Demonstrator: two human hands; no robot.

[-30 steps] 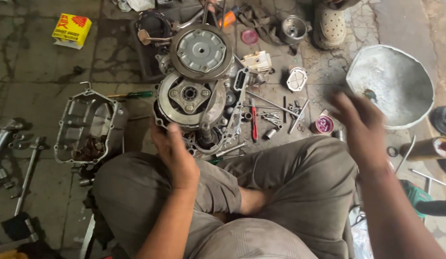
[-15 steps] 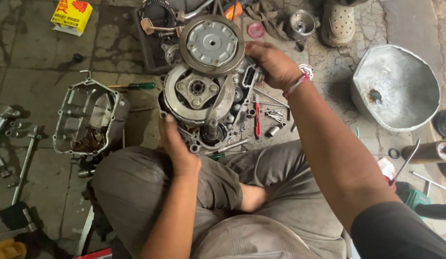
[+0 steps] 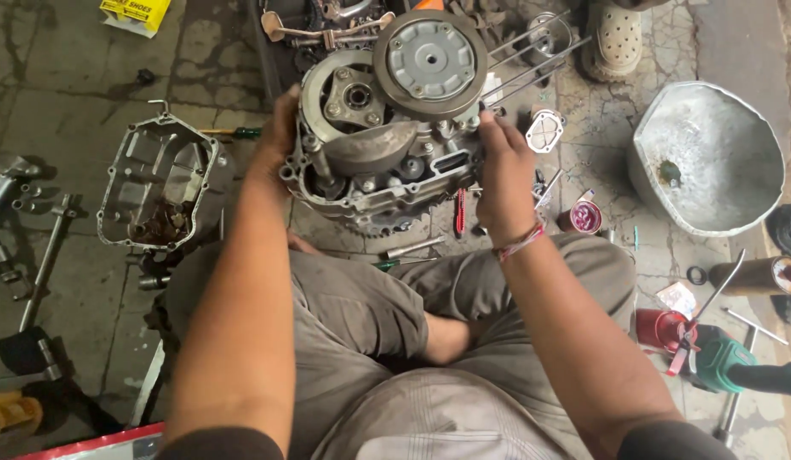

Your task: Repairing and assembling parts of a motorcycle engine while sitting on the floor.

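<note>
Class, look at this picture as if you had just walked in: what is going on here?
A person sits cross-legged on a cracked concrete floor, gripping a grimy grey metal engine block with both hands: the left hand on one side, the right hand on the other. A round clutch disc sits on top of it. A detached grey engine cover lies on the floor beside the left arm, a dented metal basin on the right-hand side, with tools scattered around.
</note>
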